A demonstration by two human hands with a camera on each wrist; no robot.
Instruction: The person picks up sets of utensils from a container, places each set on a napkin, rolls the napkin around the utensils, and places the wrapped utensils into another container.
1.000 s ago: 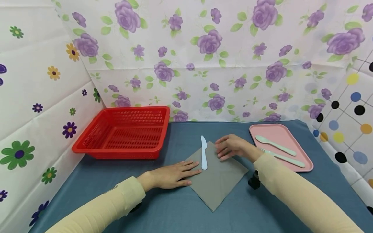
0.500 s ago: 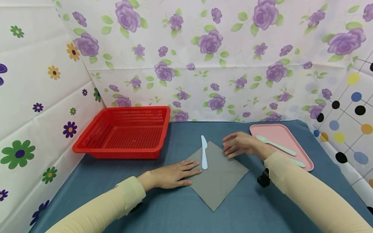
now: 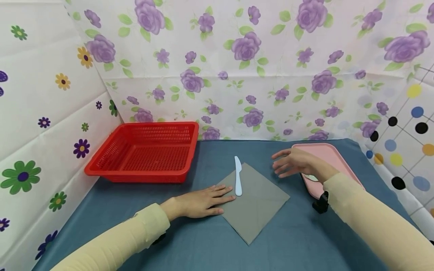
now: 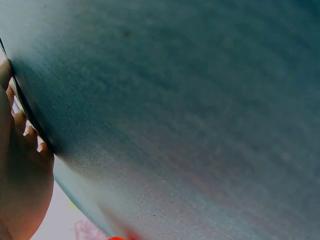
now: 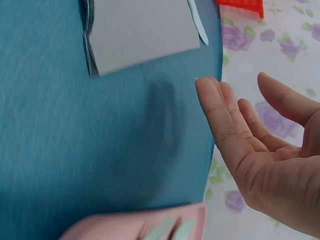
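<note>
A grey folded napkin point(image 3: 257, 199) lies turned like a diamond on the blue cloth. On its left part rests a pale blue plastic knife point(image 3: 238, 177), blade pointing away. My left hand point(image 3: 200, 203) lies flat with fingers spread, pressing the napkin's left corner, fingertips close to the knife handle. My right hand point(image 3: 298, 163) hovers between napkin and pink tray point(image 3: 322, 150), fingers loosely extended and holding nothing. It hides much of the tray and most of the cutlery there; in the right wrist view two pale green handles or heads point(image 5: 170, 229) show on the tray.
A red plastic basket point(image 3: 142, 175) with perforated walls stands at the back left. Floral sheeting point(image 3: 217, 75) rises behind the table, with patterned sheets along both sides. The blue tablecloth point(image 3: 203, 244) spreads in front of the napkin.
My right hand has moved off the napkin and rightward to the tray's left edge, covering the cutlery there. My left hand, the napkin and the knife stay in place.
</note>
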